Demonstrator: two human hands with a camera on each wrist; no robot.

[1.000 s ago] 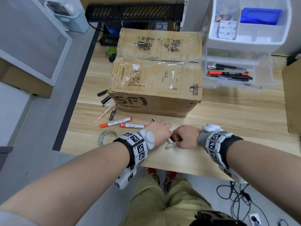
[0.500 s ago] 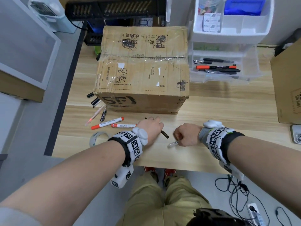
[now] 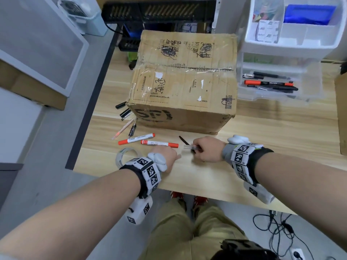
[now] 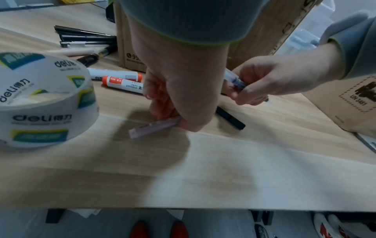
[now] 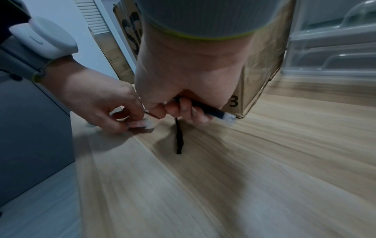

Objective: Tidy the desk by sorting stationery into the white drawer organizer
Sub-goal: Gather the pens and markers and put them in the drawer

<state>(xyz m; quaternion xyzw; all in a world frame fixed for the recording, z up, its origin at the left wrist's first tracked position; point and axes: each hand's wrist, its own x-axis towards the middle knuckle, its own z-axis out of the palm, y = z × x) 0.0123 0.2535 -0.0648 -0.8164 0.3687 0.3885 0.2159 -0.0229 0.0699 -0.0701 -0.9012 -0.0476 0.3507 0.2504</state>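
Note:
My right hand (image 3: 205, 150) grips a clear-barrelled pen (image 3: 190, 147) just above the desk, its clear end sticking out to the left. In the right wrist view the fingers curl round this pen (image 5: 213, 113). Under it a thin black pen (image 3: 184, 140) lies loose on the wood. My left hand (image 3: 169, 157) sits close by on the left and pinches a small pale cap (image 4: 154, 127) against the desk. The white drawer organizer (image 3: 285, 47) stands at the back right, its lower drawer (image 3: 244, 91) pulled out with several pens in it.
A large cardboard box (image 3: 184, 81) fills the desk's middle. Two red-capped markers (image 3: 159, 143), several dark pens (image 3: 124, 113) and a tape roll (image 3: 124, 154) lie to the left. Another cardboard box (image 3: 341, 113) stands at the right edge. Cables lie on the floor.
The two hands, joined at one pen a second ago, have drawn apart. My left hand has pulled back left with the cap, and my right hand has carried the clear pen over the black one.

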